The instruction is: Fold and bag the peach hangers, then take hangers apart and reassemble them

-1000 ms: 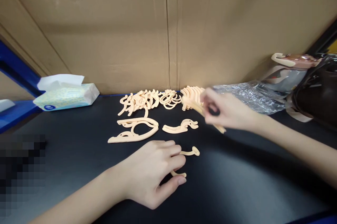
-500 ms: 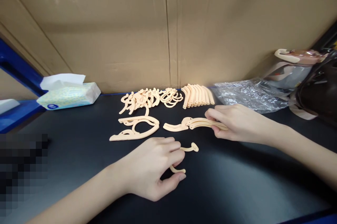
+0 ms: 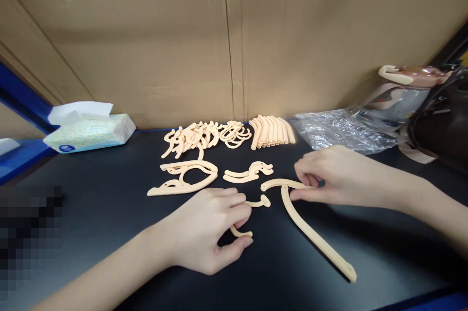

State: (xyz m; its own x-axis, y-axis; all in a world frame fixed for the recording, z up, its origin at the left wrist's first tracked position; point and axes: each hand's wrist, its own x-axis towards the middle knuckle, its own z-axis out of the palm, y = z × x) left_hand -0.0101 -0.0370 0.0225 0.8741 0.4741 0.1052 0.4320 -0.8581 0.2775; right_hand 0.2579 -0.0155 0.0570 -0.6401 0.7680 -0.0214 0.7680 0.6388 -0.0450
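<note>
Nearby, tissue pack (image 3: 89, 131) far left, plastic bag (image 3: 341, 130) behind right hand (image 3: 331, 175)

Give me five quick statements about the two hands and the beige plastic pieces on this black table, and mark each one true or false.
1. The right hand pinches the end of a long curved strip that lies on the black table. True.
2. The left hand holds the tissue pack. False: it pinches a small hooked piece; the pack lies apart at the far left.
3. A row of curved strips lies by the cardboard wall. True.
4. The crinkled plastic bag lies left of the tissue pack. False: it lies at the far right.
5. Both hands wear gloves. False: they are bare.
</note>
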